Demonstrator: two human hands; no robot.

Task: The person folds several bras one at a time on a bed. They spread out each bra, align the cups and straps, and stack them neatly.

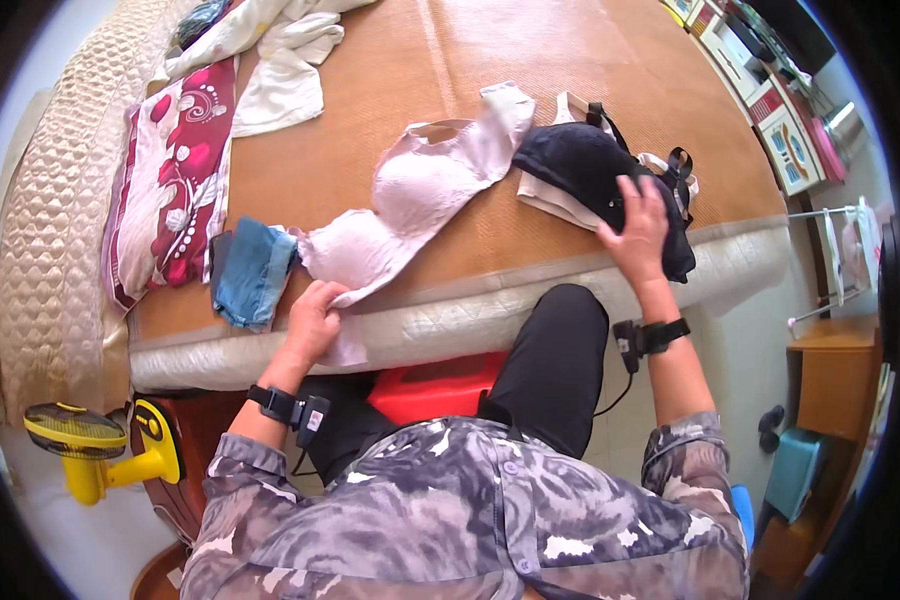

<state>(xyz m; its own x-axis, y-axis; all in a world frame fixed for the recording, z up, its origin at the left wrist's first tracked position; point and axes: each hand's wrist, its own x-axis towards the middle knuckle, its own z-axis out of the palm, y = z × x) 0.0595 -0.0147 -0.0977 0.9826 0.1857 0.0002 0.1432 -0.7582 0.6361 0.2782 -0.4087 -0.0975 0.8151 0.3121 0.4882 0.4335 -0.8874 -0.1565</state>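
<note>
A pale pink bra (410, 200) lies stretched out across the bed mat, its cups facing up. At its near left end, my left hand (315, 318) pinches the band's edge, fingers closed; a strip of pink cloth hangs below this hand over the mattress edge. To the right lies a black bra (580, 165) on top of a light beige one (555, 200), their straps bunched at the far right. My right hand (638, 225) touches the black bra's right part with its fingers spread, not gripping it.
Folded blue cloth (253, 275) lies left of the pink bra, near a red floral pillow (175, 190) and white garments (280, 85). The mattress edge (450, 335) runs before my knees. A yellow fan (95, 450) stands lower left; a red stool (435, 388) is beneath me.
</note>
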